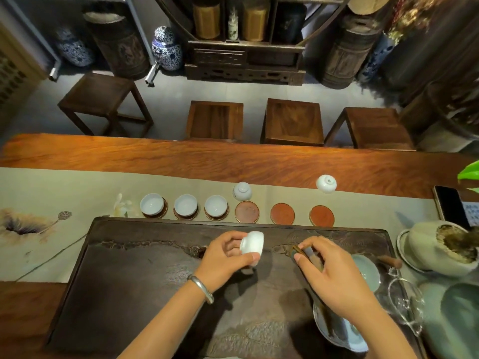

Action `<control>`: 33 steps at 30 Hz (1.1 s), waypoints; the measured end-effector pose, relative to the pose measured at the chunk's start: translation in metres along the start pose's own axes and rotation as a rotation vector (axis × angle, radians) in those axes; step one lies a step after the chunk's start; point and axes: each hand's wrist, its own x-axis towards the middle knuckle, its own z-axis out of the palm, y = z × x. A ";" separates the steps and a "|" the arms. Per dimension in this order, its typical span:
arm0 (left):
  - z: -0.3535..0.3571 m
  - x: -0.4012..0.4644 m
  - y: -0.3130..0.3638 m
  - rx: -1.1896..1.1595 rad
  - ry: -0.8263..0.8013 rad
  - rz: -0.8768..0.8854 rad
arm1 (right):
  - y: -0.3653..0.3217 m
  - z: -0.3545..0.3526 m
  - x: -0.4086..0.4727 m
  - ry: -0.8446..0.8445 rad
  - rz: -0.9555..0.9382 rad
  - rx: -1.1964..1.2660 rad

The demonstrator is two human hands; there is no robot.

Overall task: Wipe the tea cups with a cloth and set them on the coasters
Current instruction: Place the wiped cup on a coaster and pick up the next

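Dark wood stools and carved cabinets stand behind a long tabletop (233, 161) covered by a pale runner; a dark tea tray (134, 294) lies on it nearest the person.

1. Cup in hand: the left hand (223, 257) holds a white tea cup (252, 242) above the tray, tipped on its side with the mouth toward the right hand. The left grip is clenched around the cup's foot and wall, probably to present the bowl for wiping.
2. Right hand (337, 275): its grip pinches a dark, narrow item (308, 255), possibly a folded cloth or tongs; which cannot be told. It is near the cup, not touching.
3. Row beyond the tray: three cups (186, 204) sit upright on coasters. Three coasters (282, 213) are bare, so the held cup likely goes to the nearest bare one (247, 211).
4. Two more cups (326, 183) rest inverted on the runner, apparently awaiting wiping.
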 end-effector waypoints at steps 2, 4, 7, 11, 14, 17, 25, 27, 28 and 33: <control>0.002 0.006 -0.002 -0.034 -0.053 -0.009 | 0.006 -0.001 0.007 -0.018 -0.005 -0.005; 0.003 0.011 -0.003 -0.039 -0.110 0.004 | 0.010 -0.003 0.011 -0.025 0.001 -0.003; 0.006 0.022 -0.002 0.019 -0.125 0.036 | 0.016 -0.009 0.017 -0.004 -0.002 0.006; 0.011 0.043 -0.003 0.198 -0.092 0.099 | 0.021 -0.019 0.028 0.004 -0.008 -0.006; 0.015 0.060 -0.008 0.238 -0.005 0.105 | 0.025 -0.024 0.033 -0.004 0.003 -0.019; 0.020 0.076 -0.012 0.285 0.105 0.110 | 0.029 -0.025 0.037 -0.002 0.026 -0.024; 0.043 0.113 -0.028 0.361 0.424 0.132 | 0.041 -0.018 0.046 -0.039 0.040 0.007; 0.046 0.120 -0.033 0.351 0.457 0.101 | 0.042 -0.016 0.049 -0.048 0.045 0.014; 0.047 0.123 -0.034 0.359 0.472 0.093 | 0.042 -0.016 0.051 -0.050 0.044 0.013; 0.049 0.136 -0.034 0.438 0.496 0.058 | 0.042 -0.013 0.055 -0.045 0.024 0.015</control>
